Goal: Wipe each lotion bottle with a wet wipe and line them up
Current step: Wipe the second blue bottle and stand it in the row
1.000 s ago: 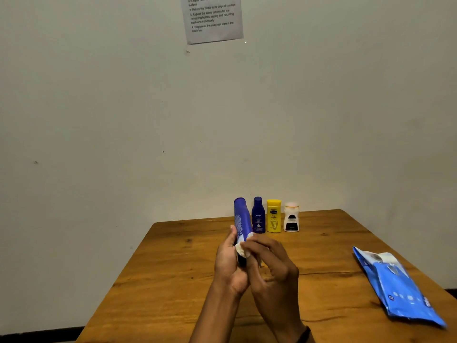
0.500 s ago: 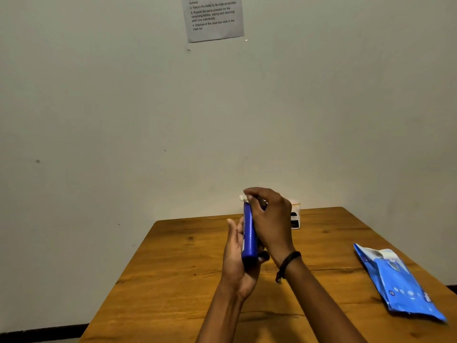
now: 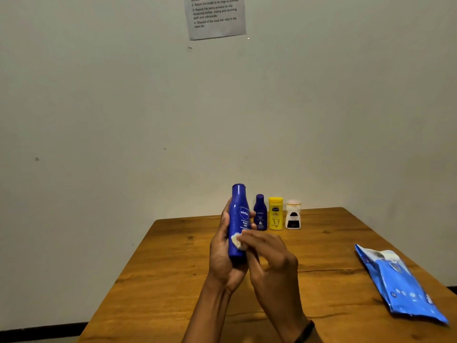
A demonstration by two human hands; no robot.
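Your left hand grips the tall blue bottle upright, nearer you and left of the small blue bottle; your right hand pinches, it seems, the wet wipe against its lower front.

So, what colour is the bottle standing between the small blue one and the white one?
It is a yellow bottle; the head view shows it best.

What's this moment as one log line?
left hand grips tall blue bottle | right hand holds wet wipe against it | small blue bottle, yellow bottle, white bottle stand behind
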